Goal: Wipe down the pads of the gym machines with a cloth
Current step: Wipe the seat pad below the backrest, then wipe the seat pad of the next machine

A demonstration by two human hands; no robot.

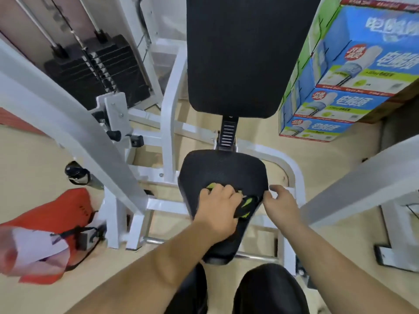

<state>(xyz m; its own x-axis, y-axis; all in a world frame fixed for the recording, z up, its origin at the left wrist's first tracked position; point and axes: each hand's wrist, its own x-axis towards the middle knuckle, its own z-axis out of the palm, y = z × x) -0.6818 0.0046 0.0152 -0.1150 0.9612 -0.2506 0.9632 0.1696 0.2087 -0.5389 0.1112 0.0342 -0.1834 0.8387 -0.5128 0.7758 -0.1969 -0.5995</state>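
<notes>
cloth [246, 206] near seat pad [223, 171] right edge

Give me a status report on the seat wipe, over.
Left hand pressing cloth flat on seat pad. Right hand gripping the seat's right edge. Back pad not being touched. Nothing in the way.
</notes>
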